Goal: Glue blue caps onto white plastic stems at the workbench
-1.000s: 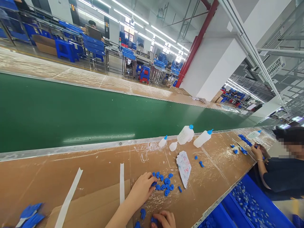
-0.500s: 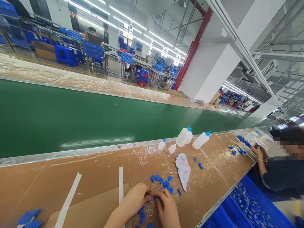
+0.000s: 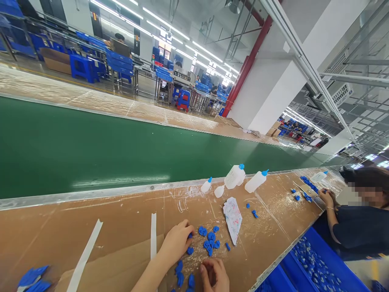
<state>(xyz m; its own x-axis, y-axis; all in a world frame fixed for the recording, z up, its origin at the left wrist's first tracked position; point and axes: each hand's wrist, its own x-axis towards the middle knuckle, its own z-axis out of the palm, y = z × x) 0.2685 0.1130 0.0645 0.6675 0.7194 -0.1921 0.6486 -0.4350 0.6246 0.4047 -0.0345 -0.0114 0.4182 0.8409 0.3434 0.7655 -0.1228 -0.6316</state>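
**Hands among small blue parts on the table**

The left hand (image 3: 176, 242) rests curled on the cardboard-topped table (image 3: 121, 219), fingertips touching blue plastic parts (image 3: 209, 239) scattered just beside it. The right hand (image 3: 215, 275) lies nearer the table edge, fingers curled in; whether it grips anything cannot be told. Squeeze bottles (image 3: 243, 178) stand by the green conveyor belt (image 3: 91, 146).

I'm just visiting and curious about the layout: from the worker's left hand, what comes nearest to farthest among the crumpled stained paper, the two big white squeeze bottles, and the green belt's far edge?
From the left hand:
1. Stained paper, just to its right on the brown bench.
2. Squeeze bottles, farther back-right by the belt's near rail; the two are too close to rank apart.
3. Green belt's far edge, across the conveyor.
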